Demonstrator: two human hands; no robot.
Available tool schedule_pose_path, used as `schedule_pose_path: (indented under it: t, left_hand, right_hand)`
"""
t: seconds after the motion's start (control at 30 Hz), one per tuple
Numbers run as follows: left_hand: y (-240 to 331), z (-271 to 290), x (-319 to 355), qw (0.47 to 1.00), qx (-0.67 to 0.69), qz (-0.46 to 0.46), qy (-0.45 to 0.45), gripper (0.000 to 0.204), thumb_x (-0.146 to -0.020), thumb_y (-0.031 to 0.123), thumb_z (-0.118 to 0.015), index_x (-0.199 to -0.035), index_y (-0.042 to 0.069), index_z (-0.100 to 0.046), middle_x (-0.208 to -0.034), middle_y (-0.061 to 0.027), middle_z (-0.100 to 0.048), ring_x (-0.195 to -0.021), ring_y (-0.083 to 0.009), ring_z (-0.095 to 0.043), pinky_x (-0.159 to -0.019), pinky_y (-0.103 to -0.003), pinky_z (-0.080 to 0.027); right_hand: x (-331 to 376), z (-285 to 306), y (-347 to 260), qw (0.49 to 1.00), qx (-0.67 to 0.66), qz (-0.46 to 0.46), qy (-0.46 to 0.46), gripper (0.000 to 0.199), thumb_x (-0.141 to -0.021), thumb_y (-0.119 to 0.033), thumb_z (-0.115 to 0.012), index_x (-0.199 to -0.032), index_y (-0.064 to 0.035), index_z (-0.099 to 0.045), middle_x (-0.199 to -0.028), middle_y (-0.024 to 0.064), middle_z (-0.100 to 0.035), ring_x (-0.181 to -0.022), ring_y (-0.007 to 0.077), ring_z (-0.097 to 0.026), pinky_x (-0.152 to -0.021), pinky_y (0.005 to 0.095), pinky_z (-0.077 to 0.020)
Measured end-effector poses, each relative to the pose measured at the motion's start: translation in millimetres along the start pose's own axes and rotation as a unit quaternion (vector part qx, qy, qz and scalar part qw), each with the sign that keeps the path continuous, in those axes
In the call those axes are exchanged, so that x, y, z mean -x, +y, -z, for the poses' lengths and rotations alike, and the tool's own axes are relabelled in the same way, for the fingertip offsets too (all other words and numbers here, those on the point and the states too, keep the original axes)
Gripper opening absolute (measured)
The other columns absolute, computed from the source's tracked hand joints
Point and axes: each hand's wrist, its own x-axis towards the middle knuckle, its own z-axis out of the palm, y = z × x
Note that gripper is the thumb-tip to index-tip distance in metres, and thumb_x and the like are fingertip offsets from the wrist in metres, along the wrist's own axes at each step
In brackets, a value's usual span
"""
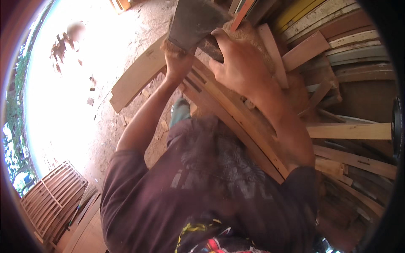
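A dark grey, flat, trapezoid-shaped tool [195,24] with a brown wooden part is up at the top middle; its exact kind does not show. My right hand [240,63] is closed around the wooden part, index finger and thumb along it. At the plate's lower left corner, my left hand [179,61] is curled, its fingers mostly hidden behind the plate. Below both hands, long wooden beams [236,116] with slots cut in them run slantwise toward my right elbow. A wide pale board [137,78] extends leftward from beside my left wrist.
Stacked planks and offcuts [354,50] crowd the right side, with a pale beam [350,131] jutting among them. Wood scraps and dust lie on the ground [130,46]. A slatted wooden frame [55,200] stands at lower left. Bright glare washes out the far left.
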Motion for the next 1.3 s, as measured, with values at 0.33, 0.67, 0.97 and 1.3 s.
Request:
schedule_pose_path:
  t: [0.33,0.67,0.97,1.3]
  left_hand:
    - [-6,-2,16,0.975,-0.162,-0.148,-0.043,0.019,-0.088,0.004,-0.075,-0.107,0.002,-0.075,-0.099,-0.009,-0.077,-0.092,-0.0204,-0.073,-0.081,-0.037,-0.058]
    - [-22,-3,20,0.988,-0.09,-0.096,-0.086,0.016,-0.09,0.001,-0.071,-0.106,0.003,-0.074,-0.101,-0.0063,-0.075,-0.093,-0.0169,-0.071,-0.081,-0.036,-0.058]
    - [-37,27,7,0.979,0.064,0.146,-0.126,0.018,-0.095,0.021,-0.08,-0.091,0.005,-0.071,-0.083,-0.0059,-0.068,-0.07,-0.0151,-0.064,-0.061,-0.033,-0.052]
    - [77,10,-28,0.986,-0.051,0.118,-0.108,0.038,-0.097,0.034,-0.079,-0.074,0.009,-0.063,-0.063,-0.0003,-0.06,-0.058,-0.0103,-0.054,-0.056,-0.029,-0.038]
  right_hand:
    - [8,-36,18,0.997,0.073,0.025,0.003,0.039,-0.089,-0.018,-0.077,-0.119,-0.0006,-0.06,-0.082,0.0189,-0.073,-0.074,0.0425,-0.074,-0.07,0.0531,-0.0602]
    - [30,-50,2,0.997,0.056,-0.05,-0.033,0.044,-0.089,-0.02,-0.075,-0.127,-0.005,-0.059,-0.087,0.0209,-0.075,-0.082,0.0457,-0.075,-0.077,0.055,-0.0604]
    - [49,-8,18,0.989,-0.077,-0.121,-0.02,0.037,-0.091,-0.016,-0.077,-0.122,0.001,-0.066,-0.095,0.0222,-0.076,-0.087,0.0369,-0.077,-0.078,0.0446,-0.0602]
    - [81,0,24,0.948,-0.18,-0.263,0.003,0.041,-0.091,-0.016,-0.079,-0.126,0.0019,-0.068,-0.102,0.0157,-0.078,-0.096,0.024,-0.076,-0.09,0.037,-0.0572]
